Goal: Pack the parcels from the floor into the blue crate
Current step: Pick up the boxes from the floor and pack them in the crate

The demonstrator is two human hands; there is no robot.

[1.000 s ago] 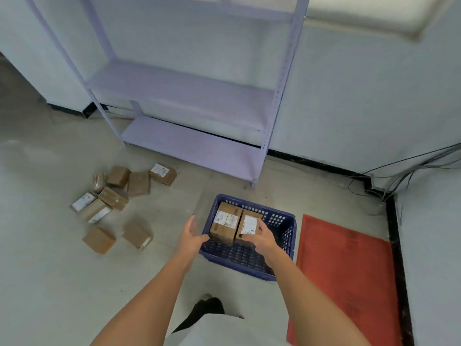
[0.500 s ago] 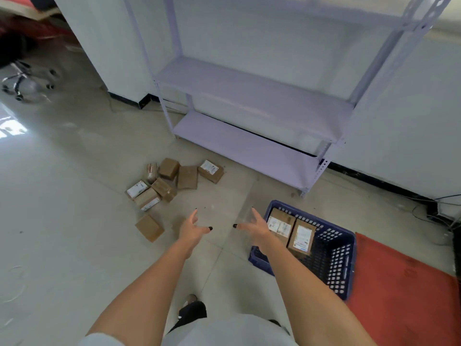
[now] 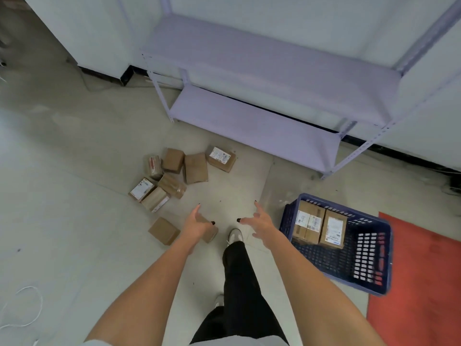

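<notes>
- Our left hand (image 3: 197, 224) and right hand (image 3: 260, 222) reach out over the floor (image 3: 74, 171), fingers spread, holding nothing.
- Two labelled parcels (image 3: 320, 227) stand side by side at the far left of the blue crate (image 3: 369, 283), on our right.
- Loose parcels (image 3: 179, 171) lie clustered on the floor, far left of our hands; one plain box (image 3: 164, 231) sits just left of our left hand.
- A lilac shelf rack (image 3: 262, 121) stands against the far wall.

Two empty hands (image 3: 197, 224) (image 3: 262, 222) above floor parcels (image 3: 195, 168), beside blue crate (image 3: 374, 275).
</notes>
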